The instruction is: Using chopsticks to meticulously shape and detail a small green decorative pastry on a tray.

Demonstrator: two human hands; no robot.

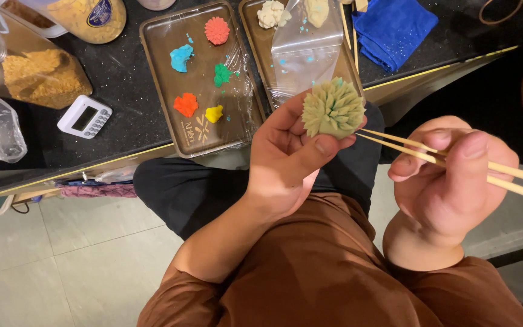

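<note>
Off the black surface (122, 91), past its yellow-trimmed edge, I see both hands working over the lap. Two brown trays (158, 72) on the surface carry small coloured dough lumps. My left hand (286, 160) grips the pale green petalled dough flower (333, 109); my right hand (449, 181) clasps wooden chopsticks (419, 148), tips touching the flower's side.

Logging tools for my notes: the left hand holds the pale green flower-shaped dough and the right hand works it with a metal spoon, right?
Not a spoon. In the head view the right hand holds wooden chopsticks, their tips at the pale green dough flower, which the left hand holds.
</note>
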